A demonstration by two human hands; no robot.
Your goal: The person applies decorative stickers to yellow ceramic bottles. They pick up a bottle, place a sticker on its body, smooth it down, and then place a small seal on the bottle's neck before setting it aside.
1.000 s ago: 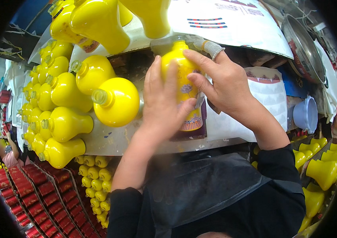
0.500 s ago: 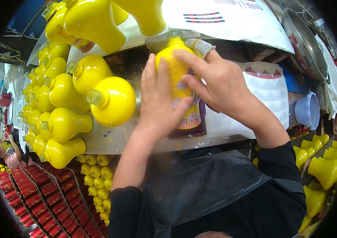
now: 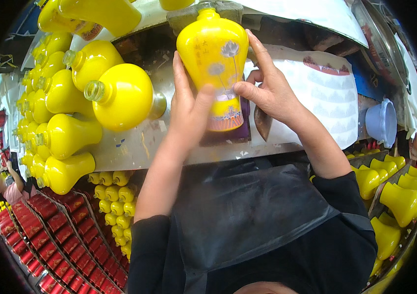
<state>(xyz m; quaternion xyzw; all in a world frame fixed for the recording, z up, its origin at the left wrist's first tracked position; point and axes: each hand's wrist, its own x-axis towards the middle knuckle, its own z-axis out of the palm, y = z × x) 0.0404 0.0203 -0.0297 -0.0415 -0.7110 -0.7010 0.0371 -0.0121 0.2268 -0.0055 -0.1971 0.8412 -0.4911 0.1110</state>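
A glossy yellow bottle (image 3: 213, 46) lies in front of me with its neck away from me. Grey lotus flowers, small lettering and a patterned band near its base decorate it. My left hand (image 3: 189, 110) is closed along the bottle's left side, its blurred thumb over the front. On the other side my right hand (image 3: 273, 93) grips the bottle, thumb on the lower front and index finger up along the shoulder; its other fingers are partly hidden. Beneath the base shows a dark purple pad (image 3: 242, 128). A grey block (image 3: 181, 19) sits by the neck.
Several plain yellow bottles (image 3: 122, 98) stand or lie on the left of the metal table (image 3: 135, 147). At right are a white printed decal sheet (image 3: 316, 108) and a pale blue bucket (image 3: 381, 122). Red cylinders (image 3: 46, 228) fill racks at lower left; a person (image 3: 14, 188) is beyond.
My hands have gone from pressing on the bottle's front to holding its sides. More of the lotus design shows. The whole view has shifted slightly.
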